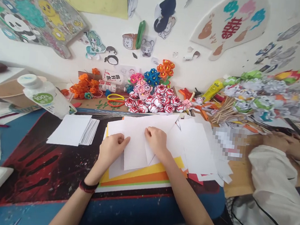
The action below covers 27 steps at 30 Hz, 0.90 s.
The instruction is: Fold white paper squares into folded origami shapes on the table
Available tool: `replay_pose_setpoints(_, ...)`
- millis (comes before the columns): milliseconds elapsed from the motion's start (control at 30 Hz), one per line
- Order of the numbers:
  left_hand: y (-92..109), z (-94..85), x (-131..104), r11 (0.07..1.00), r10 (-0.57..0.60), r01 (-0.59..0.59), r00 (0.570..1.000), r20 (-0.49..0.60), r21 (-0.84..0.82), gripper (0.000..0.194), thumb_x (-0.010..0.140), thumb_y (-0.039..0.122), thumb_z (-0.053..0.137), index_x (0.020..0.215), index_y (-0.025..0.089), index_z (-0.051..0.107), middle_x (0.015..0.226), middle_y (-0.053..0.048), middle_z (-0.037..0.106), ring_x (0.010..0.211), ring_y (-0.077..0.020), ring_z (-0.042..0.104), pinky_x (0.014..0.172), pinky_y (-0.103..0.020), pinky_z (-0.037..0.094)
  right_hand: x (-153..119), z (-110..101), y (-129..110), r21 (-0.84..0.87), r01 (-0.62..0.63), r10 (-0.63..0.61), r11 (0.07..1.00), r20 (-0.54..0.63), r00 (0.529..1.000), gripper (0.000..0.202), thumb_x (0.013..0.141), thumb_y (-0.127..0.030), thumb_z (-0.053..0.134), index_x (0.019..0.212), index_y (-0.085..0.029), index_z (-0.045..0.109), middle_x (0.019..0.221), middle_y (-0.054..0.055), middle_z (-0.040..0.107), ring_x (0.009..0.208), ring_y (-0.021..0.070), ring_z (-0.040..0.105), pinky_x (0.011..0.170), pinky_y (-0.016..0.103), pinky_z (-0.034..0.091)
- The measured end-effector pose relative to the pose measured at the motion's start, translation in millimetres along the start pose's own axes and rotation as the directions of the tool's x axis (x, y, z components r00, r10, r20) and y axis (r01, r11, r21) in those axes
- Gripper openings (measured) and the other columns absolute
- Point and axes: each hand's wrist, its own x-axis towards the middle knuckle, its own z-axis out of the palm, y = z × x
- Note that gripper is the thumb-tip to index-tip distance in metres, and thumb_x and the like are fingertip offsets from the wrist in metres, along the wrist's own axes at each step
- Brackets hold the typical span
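Left hand (112, 146) at nine o'clock, right hand (156, 141) at three: fingers clamped on white paper sheet (134, 150).

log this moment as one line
left hand: curled at white sheet | right hand: curled over same sheet | underneath: yellow sheet, orange sheet | beyond: red-and-white flowers

Plain white sheet (135, 154); yellow sheet (179, 162); orange sheet (137, 180); black mat (65, 178), red-patterned; flowers (157, 104) red-and-white

White paper sheet (134, 155) atop coloured sheets (143, 175)
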Motion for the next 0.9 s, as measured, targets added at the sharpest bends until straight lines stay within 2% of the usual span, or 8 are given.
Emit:
replay_pose_setpoints(167,-7,2.7,-3,0.991,0.071,-0.075,0.997,-0.038,-0.112,0.031,0.087,0.048,0.044,0.086,0.025,0.064,0.074,0.001,0.071,0.076,-0.02,0.065,0.066,-0.025,0.037,2,0,1,0.014,0.003,-0.003,1.0,0.008,1.0,0.026,0.092,-0.028,0.048,0.071,-0.02,0.061,0.072,0.0,0.068,0.061,0.012,0.054,0.055,0.028,0.02)
replay_pose_setpoints(333,-3,2.6,-14,0.987,0.094,-0.097,0.995,-0.029,-0.131,0.032,0.086,0.047,0.048,0.102,0.022,0.059,0.07,0.001,0.07,0.07,-0.0206,0.065,0.065,-0.026,0.039,0,-3,0,0.019,0.006,-0.007,1.0,0.009,1.0,0.028,0.093,-0.029,0.047,0.07,-0.02,0.061,0.072,0.0,0.068,0.062,0.0125,0.054,0.055,0.028,0.02)
replay_pose_setpoints(500,-3,7.6,-42,0.95,0.106,-0.117,0.993,-0.054,-0.289,0.052,0.089,0.041,0.044,0.135,0.019,0.033,0.064,0.004,0.066,0.054,-0.0183,0.06,0.059,-0.026,0.04,1,-4,-1,0.032,-0.022,0.022,0.999,0.02,1.0,0.029,0.093,-0.028,0.046,0.07,-0.02,0.062,0.074,0.001,0.067,0.063,0.013,0.055,0.056,0.028,0.023)
replay_pose_setpoints(567,-5,11.6,-54,0.929,0.1,-0.103,0.995,-0.026,-0.354,0.06,0.087,0.041,0.048,0.138,0.019,0.026,0.063,0.006,0.062,0.05,-0.0166,0.058,0.057,-0.025,0.041,1,-6,-2,0.05,-0.034,0.032,0.998,0.022,0.999,0.028,0.093,-0.027,0.047,0.07,-0.02,0.062,0.074,0.001,0.067,0.064,0.0134,0.056,0.057,0.028,0.025)
replay_pose_setpoints(667,-5,17.1,-68,0.928,0.119,-0.117,0.993,-0.015,-0.353,0.067,0.083,0.037,0.052,0.141,0.019,0.023,0.055,0.01,0.049,0.047,-0.0151,0.053,0.055,-0.023,0.039,-3,-16,-2,0.134,-0.025,0.02,0.991,0.035,0.999,0.019,0.09,-0.027,0.053,0.074,-0.02,0.062,0.075,0.001,0.065,0.069,0.0147,0.057,0.06,0.026,0.032)
replay_pose_setpoints(767,-5,20.5,-73,0.936,0.138,-0.14,0.99,-0.029,-0.322,0.065,0.082,0.033,0.051,0.14,0.019,0.025,0.054,0.011,0.041,0.046,-0.0142,0.051,0.054,-0.022,0.038,-20,-33,3,0.305,0.043,-0.065,0.951,0.063,0.996,0.008,0.084,-0.027,0.063,0.088,-0.02,0.064,0.083,0.002,0.066,0.082,0.0171,0.059,0.072,0.026,0.042)
replay_pose_setpoints(833,-5,21.9,-72,0.934,0.144,-0.144,0.989,-0.023,-0.326,0.063,0.082,0.032,0.05,0.14,0.019,0.026,0.054,0.011,0.04,0.046,-0.0137,0.05,0.055,-0.022,0.038,-37,-44,9,0.409,0.11,-0.146,0.906,0.057,0.988,0.022,0.083,-0.026,0.065,0.104,-0.021,0.063,0.102,0.005,0.067,0.097,0.0191,0.059,0.087,0.031,0.044)
replay_pose_setpoints(900,-6,23.3,-71,0.932,0.145,-0.141,0.989,-0.014,-0.334,0.063,0.082,0.032,0.05,0.139,0.019,0.027,0.054,0.011,0.04,0.046,-0.0137,0.05,0.055,-0.022,0.039,-56,-50,15,0.467,0.173,-0.232,0.867,0.072,0.97,0.039,0.083,-0.028,0.066,0.121,-0.024,0.059,0.124,0.006,0.061,0.119,0.0214,0.052,0.102,0.037,0.038)
